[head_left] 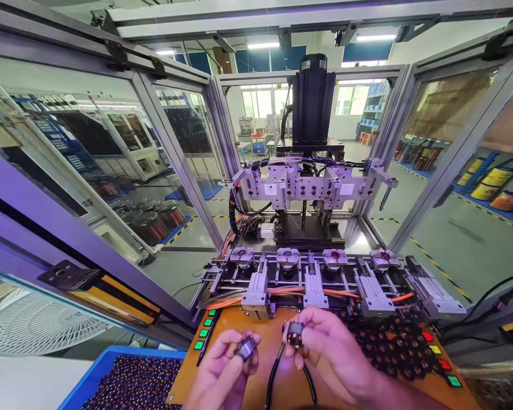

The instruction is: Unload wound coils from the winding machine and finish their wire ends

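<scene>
My left hand (226, 364) is closed on a small round motor stator (245, 347), tilted, with a grey metal rim. In my right hand (331, 347), thumb and fingers pinch another stator (295, 333), its copper windings and dark core turned partly towards me. The two stators are held apart, side by side above the orange-brown work board (222, 324). Beneath my right hand lies a pair of pliers with black handles (273, 378); its head is mostly hidden by the fingers.
Many dark wound stators (393, 344) lie on the board's right side. A blue bin (83, 381) full of small parts stands lower left. Ahead is a winding machine (301, 191) with several holders (288, 259). Green buttons (203, 333) line the left edge. Metal frame posts flank both sides.
</scene>
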`<move>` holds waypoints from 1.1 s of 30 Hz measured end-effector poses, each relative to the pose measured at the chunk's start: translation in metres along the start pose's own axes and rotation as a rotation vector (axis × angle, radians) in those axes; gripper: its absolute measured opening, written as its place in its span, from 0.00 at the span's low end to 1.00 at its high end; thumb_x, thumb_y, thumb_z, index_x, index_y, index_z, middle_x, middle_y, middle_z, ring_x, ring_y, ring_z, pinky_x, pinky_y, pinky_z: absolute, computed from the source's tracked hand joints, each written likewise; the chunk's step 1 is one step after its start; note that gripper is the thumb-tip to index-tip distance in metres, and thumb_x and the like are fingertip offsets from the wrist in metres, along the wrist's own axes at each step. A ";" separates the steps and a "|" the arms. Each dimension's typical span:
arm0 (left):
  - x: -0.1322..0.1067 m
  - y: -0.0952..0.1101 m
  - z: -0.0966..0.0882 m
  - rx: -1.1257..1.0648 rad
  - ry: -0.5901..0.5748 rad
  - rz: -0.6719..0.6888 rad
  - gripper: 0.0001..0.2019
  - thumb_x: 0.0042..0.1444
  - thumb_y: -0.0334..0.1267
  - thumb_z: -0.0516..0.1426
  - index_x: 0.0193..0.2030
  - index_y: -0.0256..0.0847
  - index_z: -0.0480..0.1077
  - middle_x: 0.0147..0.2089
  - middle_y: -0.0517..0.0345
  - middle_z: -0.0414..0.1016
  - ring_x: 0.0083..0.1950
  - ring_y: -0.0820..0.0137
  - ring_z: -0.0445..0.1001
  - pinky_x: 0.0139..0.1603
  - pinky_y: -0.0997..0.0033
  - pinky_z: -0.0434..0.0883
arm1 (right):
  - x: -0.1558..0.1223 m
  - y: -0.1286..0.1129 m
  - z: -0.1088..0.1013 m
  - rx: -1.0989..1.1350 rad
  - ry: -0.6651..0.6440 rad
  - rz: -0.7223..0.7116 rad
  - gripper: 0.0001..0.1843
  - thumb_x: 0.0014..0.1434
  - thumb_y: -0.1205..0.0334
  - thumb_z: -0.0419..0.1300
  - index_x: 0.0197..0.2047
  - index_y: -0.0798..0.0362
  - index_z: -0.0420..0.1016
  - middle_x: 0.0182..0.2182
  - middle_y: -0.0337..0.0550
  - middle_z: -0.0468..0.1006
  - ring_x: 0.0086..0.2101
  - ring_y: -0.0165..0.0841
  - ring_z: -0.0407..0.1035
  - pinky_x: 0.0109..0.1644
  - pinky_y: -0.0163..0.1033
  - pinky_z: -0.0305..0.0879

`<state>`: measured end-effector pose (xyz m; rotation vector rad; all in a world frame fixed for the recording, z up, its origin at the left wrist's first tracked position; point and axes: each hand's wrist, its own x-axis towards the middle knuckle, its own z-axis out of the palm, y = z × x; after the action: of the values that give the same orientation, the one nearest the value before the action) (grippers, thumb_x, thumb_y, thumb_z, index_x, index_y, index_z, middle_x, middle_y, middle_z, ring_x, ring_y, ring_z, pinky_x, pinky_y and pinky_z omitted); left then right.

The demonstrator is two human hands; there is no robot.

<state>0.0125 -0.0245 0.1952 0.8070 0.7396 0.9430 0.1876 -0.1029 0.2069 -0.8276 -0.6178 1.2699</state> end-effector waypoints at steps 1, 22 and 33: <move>0.001 -0.002 0.001 -0.066 -0.022 -0.095 0.19 0.41 0.46 0.73 0.37 0.41 0.76 0.37 0.52 0.81 0.32 0.69 0.75 0.33 0.70 0.72 | 0.001 0.003 0.000 0.130 0.015 0.079 0.20 0.52 0.49 0.73 0.35 0.56 0.73 0.31 0.43 0.78 0.30 0.28 0.73 0.31 0.30 0.66; -0.016 -0.003 0.018 -0.339 -0.059 -0.353 0.20 0.37 0.52 0.74 0.30 0.39 0.79 0.32 0.59 0.76 0.25 0.81 0.61 0.27 0.78 0.61 | -0.010 0.017 -0.005 0.364 0.080 0.173 0.19 0.50 0.53 0.76 0.36 0.57 0.76 0.34 0.43 0.79 0.32 0.27 0.73 0.33 0.30 0.64; 0.013 -0.037 -0.044 0.507 -0.083 0.117 0.20 0.52 0.56 0.63 0.33 0.39 0.71 0.40 0.51 0.79 0.33 0.70 0.72 0.38 0.67 0.71 | -0.001 0.075 -0.041 -0.913 -0.014 -0.429 0.08 0.65 0.58 0.60 0.38 0.53 0.72 0.41 0.47 0.76 0.40 0.34 0.73 0.43 0.39 0.71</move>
<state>-0.0038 -0.0146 0.1395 1.3378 0.8800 0.8280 0.1774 -0.1051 0.1222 -1.3293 -1.3468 0.5616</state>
